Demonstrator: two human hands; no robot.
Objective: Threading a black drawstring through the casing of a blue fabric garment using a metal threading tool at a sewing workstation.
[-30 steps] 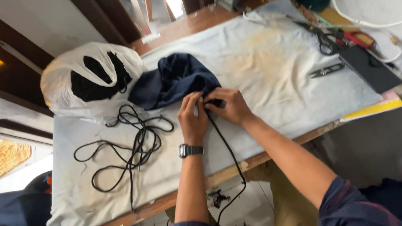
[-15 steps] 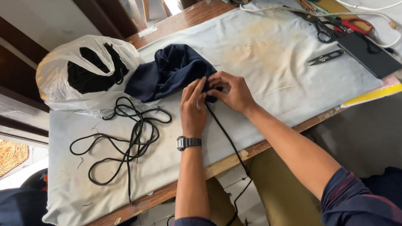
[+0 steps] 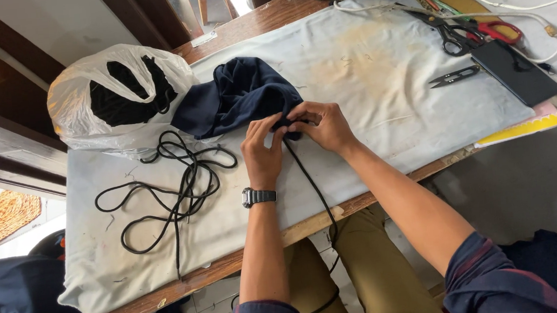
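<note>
Nearest the camera, the person's knees in tan trousers [image 3: 371, 270] are showing under the tabletop [image 3: 169, 289] edge, and a black cord [image 3: 308, 181] is running from down between them up over the edge to the hands. Its long axis is lying near to far, almost straight away from the body, and its upper end is disappearing under the fingers.

The left hand [image 3: 263, 152], wearing a black wristwatch [image 3: 258, 196], is sitting just beside the right hand [image 3: 324, 125], fingertips meeting. Both sets of fingers are pressed together, pinching the near edge of a dark navy garment [image 3: 238, 95] right where the cord enters it. The garment is lying bunched on the grey cloth [image 3: 380, 85] that covers the tabletop, spreading away and to the left from the fingers. The two hands are about equally close to the cord's end; the right is reaching slightly farther.

To the left, a loose tangle of black cord [image 3: 172, 187] is lying well apart from the hands. Beyond it, a white plastic bag [image 3: 115, 90] with dark contents is touching the garment. Far right, scissors [image 3: 464, 33], small thread snips [image 3: 455, 77] and a flat black case [image 3: 515, 69] are lying.

Compared with a second ago, the hands are staying on the same spot of the garment, both now closing on it more tightly.
</note>
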